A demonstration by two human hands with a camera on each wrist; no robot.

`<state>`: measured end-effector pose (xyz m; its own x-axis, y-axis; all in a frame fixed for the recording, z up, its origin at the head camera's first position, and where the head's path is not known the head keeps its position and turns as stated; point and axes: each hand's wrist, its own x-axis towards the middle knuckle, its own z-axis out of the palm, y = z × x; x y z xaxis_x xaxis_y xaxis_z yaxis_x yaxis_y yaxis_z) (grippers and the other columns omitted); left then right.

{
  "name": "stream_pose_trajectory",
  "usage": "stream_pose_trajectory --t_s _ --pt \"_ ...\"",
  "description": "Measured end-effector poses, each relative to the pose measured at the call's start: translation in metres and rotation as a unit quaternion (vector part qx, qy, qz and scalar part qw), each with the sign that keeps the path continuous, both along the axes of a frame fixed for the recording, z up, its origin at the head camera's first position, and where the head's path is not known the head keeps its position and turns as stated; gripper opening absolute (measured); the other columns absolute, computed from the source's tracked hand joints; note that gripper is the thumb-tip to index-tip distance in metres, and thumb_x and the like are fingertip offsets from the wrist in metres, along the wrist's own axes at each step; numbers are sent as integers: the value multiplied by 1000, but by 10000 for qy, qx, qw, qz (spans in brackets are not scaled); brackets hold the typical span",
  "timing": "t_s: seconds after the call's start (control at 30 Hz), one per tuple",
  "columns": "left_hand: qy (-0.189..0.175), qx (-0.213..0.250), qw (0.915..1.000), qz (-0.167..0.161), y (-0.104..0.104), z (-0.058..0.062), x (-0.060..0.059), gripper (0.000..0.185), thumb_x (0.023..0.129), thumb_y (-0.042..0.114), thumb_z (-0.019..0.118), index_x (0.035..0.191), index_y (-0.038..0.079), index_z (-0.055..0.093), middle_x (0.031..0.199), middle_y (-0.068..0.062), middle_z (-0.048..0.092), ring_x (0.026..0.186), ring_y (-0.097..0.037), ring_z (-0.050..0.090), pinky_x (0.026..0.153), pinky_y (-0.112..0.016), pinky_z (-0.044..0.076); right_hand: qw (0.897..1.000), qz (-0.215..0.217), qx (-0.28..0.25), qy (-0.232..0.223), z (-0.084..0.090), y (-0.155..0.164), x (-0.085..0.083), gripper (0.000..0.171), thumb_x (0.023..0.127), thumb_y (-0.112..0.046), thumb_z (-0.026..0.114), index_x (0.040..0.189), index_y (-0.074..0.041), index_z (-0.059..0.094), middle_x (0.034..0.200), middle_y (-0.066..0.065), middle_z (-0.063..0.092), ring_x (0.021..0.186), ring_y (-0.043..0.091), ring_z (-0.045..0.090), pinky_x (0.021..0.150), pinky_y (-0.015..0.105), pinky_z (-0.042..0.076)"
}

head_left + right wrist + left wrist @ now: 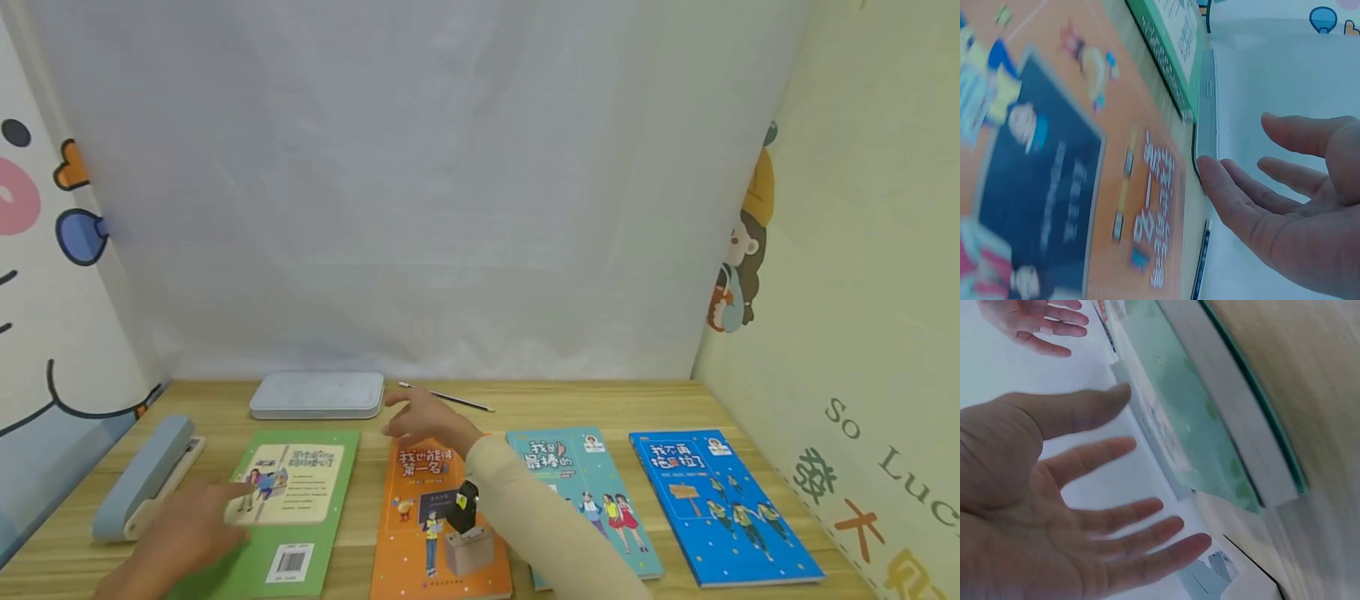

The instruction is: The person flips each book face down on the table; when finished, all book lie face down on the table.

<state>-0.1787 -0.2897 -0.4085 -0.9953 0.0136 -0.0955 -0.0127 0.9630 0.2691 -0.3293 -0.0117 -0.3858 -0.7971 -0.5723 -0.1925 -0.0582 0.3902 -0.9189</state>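
A green book (300,533) lies back cover up at the left, its barcode toward me. Over its left edge hovers my left hand (180,529), blurred in the head view; the left wrist view shows its fingers spread and holding nothing. My right hand (427,421) is above the far end of an orange book (405,533), near a white pencil case (318,395) and a pencil (457,400). In the right wrist view its fingers are loosely bent with nothing between them. My right forearm hides part of the orange and teal books.
A blue-and-white stapler (146,483) stands left of the green book. To the right lie a teal book (570,467) and a blue book (723,508), side by side. A white sheet (420,183) hangs behind the wooden table (600,400), with printed walls at both sides.
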Motion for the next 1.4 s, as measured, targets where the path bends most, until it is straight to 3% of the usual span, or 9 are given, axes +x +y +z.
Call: stream_pose_trajectory --t_s 0.23,0.4,0.7,0.93,1.2,1.4 --pt "204 501 9926 -1086 30 4 -7 59 75 23 86 128 5 66 141 -41 43 125 -63 43 92 -71 44 9996 -72 96 261 3 33 -10 49 94 -2 65 140 4 51 126 28 63 117 42 62 90 49 57" --pt "240 1027 9802 -1673 55 9 -6 65 71 27 89 129 10 66 147 -33 43 129 -60 42 94 -72 43 9972 0 320 681 1 57 -13 46 95 -6 65 139 2 53 131 28 60 117 40 62 88 46 59" --pt "-26 1508 9529 -2632 97 13 -9 66 69 32 90 130 16 67 151 -26 42 133 -56 40 98 -69 43 9890 -224 779 1234 0 88 -14 43 96 -9 66 136 1 56 120 22 66 112 36 64 88 43 58" --pt "-281 1412 9448 -2944 119 9 -9 70 65 46 90 127 22 69 153 -18 43 138 -47 39 101 -65 44 9855 -371 1006 1314 -11 102 -15 47 95 -8 67 139 0 54 118 22 67 105 34 66 81 42 58" --pt "-435 1301 9405 -3108 136 5 -5 64 70 38 89 130 30 67 152 -13 46 138 -43 42 104 -65 42 9841 -479 1161 1259 -17 108 -16 46 93 -10 69 136 -1 57 118 22 67 108 36 65 87 46 56" --pt "-353 1120 9400 -3202 144 5 -1 61 71 59 83 124 31 71 150 -15 49 136 -39 45 107 -62 41 9838 -392 1327 1138 -15 109 -11 45 94 -11 69 136 0 57 123 24 66 111 37 65 90 48 56"
